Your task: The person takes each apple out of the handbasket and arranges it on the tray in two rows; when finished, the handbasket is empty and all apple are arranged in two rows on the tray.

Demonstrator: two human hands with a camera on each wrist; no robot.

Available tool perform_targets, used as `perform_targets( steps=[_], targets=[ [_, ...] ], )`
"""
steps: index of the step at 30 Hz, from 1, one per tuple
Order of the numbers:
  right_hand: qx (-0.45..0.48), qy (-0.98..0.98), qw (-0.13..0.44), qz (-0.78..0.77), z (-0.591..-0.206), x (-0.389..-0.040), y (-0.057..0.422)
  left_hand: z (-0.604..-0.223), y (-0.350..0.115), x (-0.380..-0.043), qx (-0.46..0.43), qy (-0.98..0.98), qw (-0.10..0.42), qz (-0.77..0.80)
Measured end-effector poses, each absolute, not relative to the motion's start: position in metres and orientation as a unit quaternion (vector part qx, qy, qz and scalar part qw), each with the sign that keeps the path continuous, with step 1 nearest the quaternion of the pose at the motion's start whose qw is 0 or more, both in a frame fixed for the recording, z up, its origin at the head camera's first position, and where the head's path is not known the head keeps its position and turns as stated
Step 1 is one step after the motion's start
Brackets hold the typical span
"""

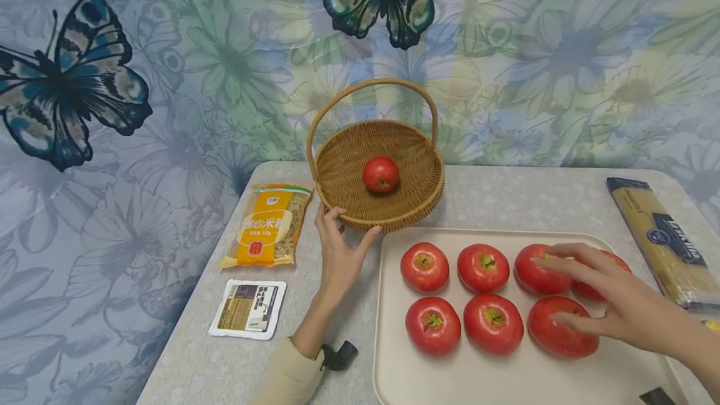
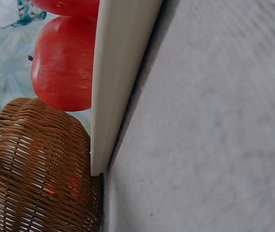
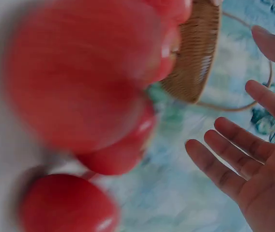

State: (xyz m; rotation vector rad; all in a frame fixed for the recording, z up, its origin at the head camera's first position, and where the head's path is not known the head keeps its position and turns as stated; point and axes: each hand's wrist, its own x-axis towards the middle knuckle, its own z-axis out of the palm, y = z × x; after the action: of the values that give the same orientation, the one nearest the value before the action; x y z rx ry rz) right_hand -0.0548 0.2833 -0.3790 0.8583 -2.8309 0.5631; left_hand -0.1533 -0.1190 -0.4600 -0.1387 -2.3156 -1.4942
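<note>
In the head view a wicker basket (image 1: 337, 195) with a tall hoop handle stands at the table's back, holding one red apple (image 1: 380, 175). My left hand (image 1: 341, 259) holds its near rim, fingers bent at the edge and thumb spread to the right. Several red apples (image 1: 493, 324) sit in two rows on a cream tray (image 1: 450, 380). Over the right end of those rows hovers my right hand (image 1: 624, 305), fingers spread, partly covering the apples there. The right wrist view shows the palm and parted fingers of that right hand (image 3: 268, 179) holding nothing, beside blurred apples (image 3: 69, 198).
Left of the basket lie a yellow food bag (image 1: 267, 227) and a flat white-edged packet (image 1: 249, 309). A long pasta packet (image 1: 664, 239) lies beyond the tray's right side. Behind the table hangs a butterfly-patterned cloth (image 1: 236, 80).
</note>
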Motion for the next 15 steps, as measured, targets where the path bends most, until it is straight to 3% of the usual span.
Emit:
perform_targets(
  steps=[7, 15],
  targets=[
    [0.360, -0.908, 0.041, 0.210, -0.341, -0.111, 0.231, -0.459, -0.120, -0.152, -0.046, -0.827, 0.187, -0.529],
    [0.465, -0.849, 0.040, 0.249, -0.336, -0.209, 0.166, -0.457, -0.119, -0.152, -0.050, -0.829, 0.188, -0.524]
  ],
)
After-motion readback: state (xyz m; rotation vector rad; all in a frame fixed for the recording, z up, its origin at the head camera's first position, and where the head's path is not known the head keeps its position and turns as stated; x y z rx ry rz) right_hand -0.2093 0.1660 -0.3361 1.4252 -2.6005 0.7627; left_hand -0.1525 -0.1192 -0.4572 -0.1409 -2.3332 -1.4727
